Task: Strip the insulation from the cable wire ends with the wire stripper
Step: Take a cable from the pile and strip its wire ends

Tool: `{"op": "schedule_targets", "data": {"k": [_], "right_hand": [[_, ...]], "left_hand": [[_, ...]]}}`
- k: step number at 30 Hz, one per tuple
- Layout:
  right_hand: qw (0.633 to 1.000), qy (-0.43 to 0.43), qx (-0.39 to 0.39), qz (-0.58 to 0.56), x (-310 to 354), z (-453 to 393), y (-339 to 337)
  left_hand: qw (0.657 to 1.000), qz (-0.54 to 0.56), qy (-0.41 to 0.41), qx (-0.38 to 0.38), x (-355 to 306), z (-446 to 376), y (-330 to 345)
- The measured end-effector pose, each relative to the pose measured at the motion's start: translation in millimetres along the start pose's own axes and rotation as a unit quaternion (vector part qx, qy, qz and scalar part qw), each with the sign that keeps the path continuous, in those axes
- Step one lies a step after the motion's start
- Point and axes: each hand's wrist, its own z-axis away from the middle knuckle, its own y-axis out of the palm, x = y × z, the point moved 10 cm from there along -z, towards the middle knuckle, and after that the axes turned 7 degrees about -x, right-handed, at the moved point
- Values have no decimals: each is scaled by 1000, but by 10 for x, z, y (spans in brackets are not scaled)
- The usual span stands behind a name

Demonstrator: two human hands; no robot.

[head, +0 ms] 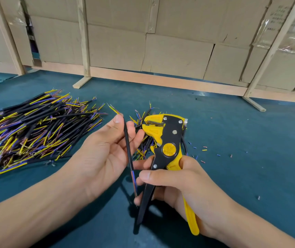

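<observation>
The left hand [105, 149] pinches one cable [129, 149]; the right hand [184, 181] holds the wire stripper [166, 140], open at 12 o'clock; next, feed a wire end in

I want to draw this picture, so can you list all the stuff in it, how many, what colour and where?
held cable: one, black with coloured wires at both ends, upright in the left hand
wire stripper: one, yellow and black, in the right hand, head pointing up
big cable pile: too many to count, black with yellow, blue and brown ends, on the left
small cable pile: several, behind the stripper
insulation bits: many tiny ones, yellow, blue and pink, scattered on the right
table cover: one, teal
cardboard boxes: several, brown, stacked behind
wooden frame: pale posts before the boxes
left hand: holds the cable
right hand: grip on the stripper's handles
</observation>
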Motion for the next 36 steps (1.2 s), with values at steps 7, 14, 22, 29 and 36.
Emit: {"op": "schedule_targets", "data": {"k": [7,14,22,29,36], "right_hand": [[997,66,13,-25,-53,1,-18],[1000,8,12,-18,27,-12,-42],[998,-40,-43,-12,137,-83,-292],[999,-28,-39,-10,173,-93,-326],[997,-41,-59,-22,202,-89,-378]], "left_hand": [[998,-14,59,-20,-32,-47,-55],[979,-190,41,57,121,139,151],[936,-324,66,121,113,235,251],[921,-355,122,100,30,233,261],[929,-347,67,112,34,215,240]]}}
